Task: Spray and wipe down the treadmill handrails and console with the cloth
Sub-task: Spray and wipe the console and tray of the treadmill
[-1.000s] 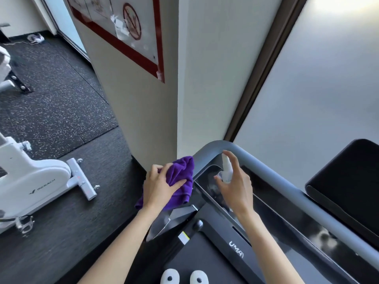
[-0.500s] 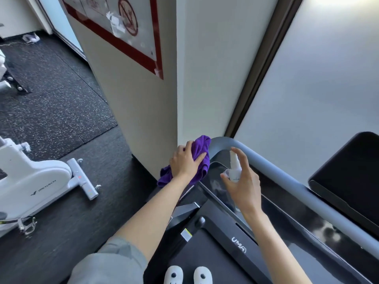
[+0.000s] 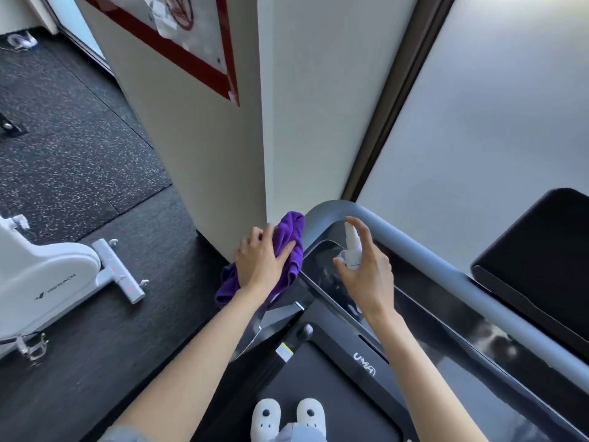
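Observation:
My left hand [image 3: 259,261] presses a purple cloth [image 3: 288,232] against the left side handrail of the treadmill, just below its curved grey front rail [image 3: 411,242]. My right hand [image 3: 366,272] holds a small white spray bottle [image 3: 351,247] upright over the glossy black console panel [image 3: 322,266], forefinger on the nozzle top. The cloth bunches under my palm and hangs down past my wrist. The black running belt [image 3: 334,387] lies below, with white slippers [image 3: 287,416] on it.
A white wall corner [image 3: 261,138] stands right behind the cloth. A white exercise bike [image 3: 47,282] sits on the dark rubber floor to the left. A black screen or pad [image 3: 541,250] rises at the right, in front of a frosted window.
My left hand has slid the cloth up along the left rail toward the front corner, then back slightly. The right hand keeps the bottle in about the same spot.

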A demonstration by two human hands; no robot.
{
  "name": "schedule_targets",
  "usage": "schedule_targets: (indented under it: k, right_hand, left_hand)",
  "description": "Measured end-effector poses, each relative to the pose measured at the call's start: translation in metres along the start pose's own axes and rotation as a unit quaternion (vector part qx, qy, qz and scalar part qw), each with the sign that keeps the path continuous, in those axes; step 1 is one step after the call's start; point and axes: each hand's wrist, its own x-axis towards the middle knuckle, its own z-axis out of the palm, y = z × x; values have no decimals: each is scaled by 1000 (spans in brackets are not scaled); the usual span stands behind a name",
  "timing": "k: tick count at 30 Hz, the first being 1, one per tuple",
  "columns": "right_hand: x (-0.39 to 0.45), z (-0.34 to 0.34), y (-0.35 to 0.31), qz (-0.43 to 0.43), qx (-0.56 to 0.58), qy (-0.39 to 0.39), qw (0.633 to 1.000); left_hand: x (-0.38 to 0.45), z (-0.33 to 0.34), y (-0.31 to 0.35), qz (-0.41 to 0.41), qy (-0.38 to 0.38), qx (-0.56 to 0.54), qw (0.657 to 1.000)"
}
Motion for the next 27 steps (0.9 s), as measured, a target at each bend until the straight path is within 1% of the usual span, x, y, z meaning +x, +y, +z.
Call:
schedule_targets:
  k: [3,5,7,9,11,14,16,17,19,23,25,27]
  right_hand:
    - [2,-3,2,8,-19,8,1000]
    - [4,-3,0,12,-22,0,1000]
    - [5,-3,-1,13,-18,-12,1000]
    - [4,-2,-1,13,-8,-12,1000]
    - [4,-2,2,15,8,-6,1000]
    - [1,-6,9,16,27,9,999]
    - [0,-10,16,24,30,25,999]
    - [0,-13,20,30,30,31,999]
    - [-2,-21,28,43,32,41,998]
    - [-8,-35,42,50,27,69,996]
    - [-11,-42,47,49,17,75,996]
    - [-12,-46,50,49,15,78,996]
  left_hand:
    - [35,14,39,13,-35,24,999]
    - [41,16,48,15,-42,39,998]
    - [31,8,37,27,-45,22,998]
    - [11,-6,12,33,-39,-22,998]
    - [-19,-19,-17,32,-13,-49,998]
    - [-53,-24,-42,30,41,-34,998]
    - [-41,-18,-31,4,43,-15,999]
    - [-27,-13,-18,-10,31,-8,999]
    - [9,1,14,-9,-9,0,1000]
    - [70,28,73,47,-52,27,997]
    - [87,33,83,69,-82,27,994]
    - [88,29,78,71,-99,-2,993]
